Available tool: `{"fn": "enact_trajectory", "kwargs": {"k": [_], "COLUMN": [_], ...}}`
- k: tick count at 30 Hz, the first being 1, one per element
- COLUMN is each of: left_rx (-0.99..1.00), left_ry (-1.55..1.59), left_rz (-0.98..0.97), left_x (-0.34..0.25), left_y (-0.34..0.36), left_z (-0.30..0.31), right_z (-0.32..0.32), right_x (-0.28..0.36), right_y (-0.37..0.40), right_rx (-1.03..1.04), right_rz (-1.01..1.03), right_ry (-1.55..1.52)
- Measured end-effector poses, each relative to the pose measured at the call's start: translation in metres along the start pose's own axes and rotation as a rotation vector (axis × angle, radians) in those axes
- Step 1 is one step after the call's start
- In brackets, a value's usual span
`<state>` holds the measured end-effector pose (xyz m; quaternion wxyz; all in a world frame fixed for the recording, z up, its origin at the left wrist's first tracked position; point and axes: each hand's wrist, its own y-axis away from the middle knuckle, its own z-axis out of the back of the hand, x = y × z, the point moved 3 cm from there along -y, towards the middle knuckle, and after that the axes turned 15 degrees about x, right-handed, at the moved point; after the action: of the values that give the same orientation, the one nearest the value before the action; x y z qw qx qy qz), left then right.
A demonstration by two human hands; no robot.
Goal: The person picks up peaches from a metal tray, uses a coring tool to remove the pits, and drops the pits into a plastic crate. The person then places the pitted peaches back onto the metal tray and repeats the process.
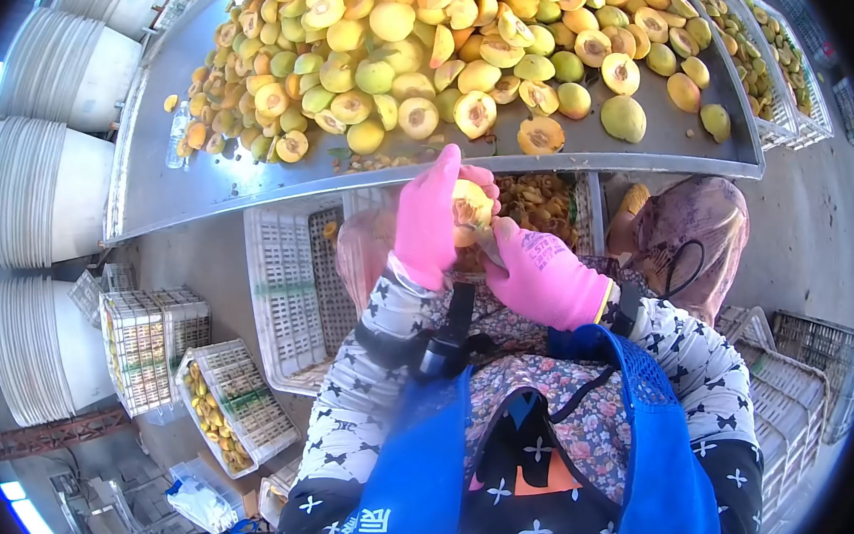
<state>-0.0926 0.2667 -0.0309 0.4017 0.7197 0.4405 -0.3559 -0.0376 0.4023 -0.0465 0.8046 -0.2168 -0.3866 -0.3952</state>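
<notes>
My left hand, in a pink glove, is closed around a peach half with its cut face showing. Against the lower edge of that peach is a small grey metal tool, gripped in my right hand, also gloved in pink; most of the tool is hidden by the fingers. Both hands meet in front of my chest, just off the near edge of the metal table. Beneath them stands a crate of brownish peach scraps, partly covered by my hands.
A large heap of halved peaches covers much of the table, beside a clear plastic bottle. White crates stand below and on both sides. Stacked white tubs line the left. My knee is to the right.
</notes>
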Motion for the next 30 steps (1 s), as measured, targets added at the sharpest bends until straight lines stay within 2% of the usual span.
{"fn": "enact_trajectory", "kwargs": {"k": [2,5,8,10,11,13,16,18,21,24,27,28,30], "left_rx": [0.043,0.01,-0.154,-0.191,-0.214,-0.011,0.264,0.404,0.426,0.024,-0.055,0.069,0.102], "left_ry": [0.002,0.008,-0.161,-0.12,-0.102,-0.006,-0.019,-0.112,-0.286,-0.323,0.074,0.055,-0.102], "left_rz": [0.085,-0.006,-0.27,-0.339,-0.374,-0.228,-0.127,-0.135,-0.022,-0.087,-0.006,0.021,-0.042], "left_x": [0.0,0.002,0.005,0.005,0.003,-0.002,-0.012,-0.017,-0.016,-0.009,-0.009,-0.009,-0.006], "left_y": [-0.001,0.003,0.009,0.008,0.009,0.014,0.013,0.009,0.004,0.005,0.011,0.011,0.006], "left_z": [0.003,0.0,-0.006,-0.012,-0.013,-0.008,-0.003,-0.002,0.003,0.0,-0.004,-0.001,0.005], "right_z": [-0.005,-0.007,-0.006,-0.005,-0.004,0.007,0.021,0.019,0.016,0.011,0.013,0.014,0.017], "right_x": [-0.001,-0.002,-0.001,0.008,0.006,0.01,0.021,0.019,0.011,0.009,0.008,0.007,0.001], "right_y": [0.003,0.003,0.002,-0.003,-0.004,0.0,0.005,0.007,0.007,0.001,-0.005,-0.005,-0.004], "right_rx": [-0.017,-0.036,-0.056,-0.116,0.054,0.403,0.589,0.626,0.633,0.562,0.578,0.607,0.67], "right_rz": [0.029,0.069,0.126,0.207,0.049,-0.273,-0.275,-0.285,-0.306,-0.28,-0.247,-0.243,-0.287], "right_ry": [-0.015,-0.138,-0.226,-0.239,-0.447,-0.851,-1.265,-1.327,-1.39,-1.287,-1.198,-1.182,-1.267]}}
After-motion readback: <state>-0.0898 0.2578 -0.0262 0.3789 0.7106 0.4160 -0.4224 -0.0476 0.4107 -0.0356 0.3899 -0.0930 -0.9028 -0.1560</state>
